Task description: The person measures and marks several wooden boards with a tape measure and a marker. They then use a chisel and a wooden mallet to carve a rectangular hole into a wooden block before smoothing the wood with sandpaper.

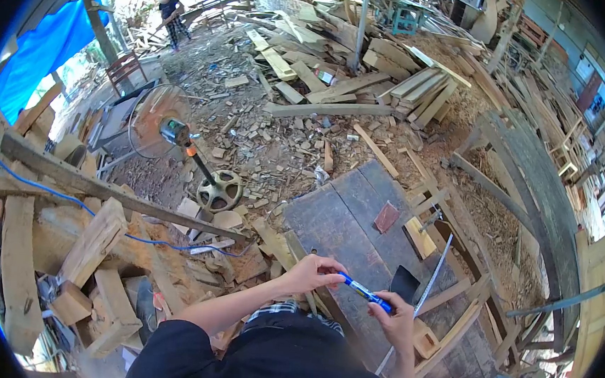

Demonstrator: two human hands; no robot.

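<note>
A blue marker pen (357, 287) is held between my two hands above the workbench. My left hand (312, 274) pinches its far left end between thumb and fingers. My right hand (397, 319) has its fingers closed around the other end. Under and beside my right hand, a long thin metal ruler (436, 273) slants across the bench. A flat black piece (404, 283) lies close to the ruler. Farther up the dark workbench (329, 216) sit a reddish-brown rectangular piece (386, 218) and a light wood block (421, 237). A hollowed wood piece (424, 338) is beside my right wrist.
To the left stands a fan (173, 130) on a round base, with a blue cord (53, 191) running over timber nearby. Wood scraps (270, 151) litter the ground. Planks (424, 92) are piled behind. A curved dark board (540, 193) rises at right. Another person (172, 17) stands far off.
</note>
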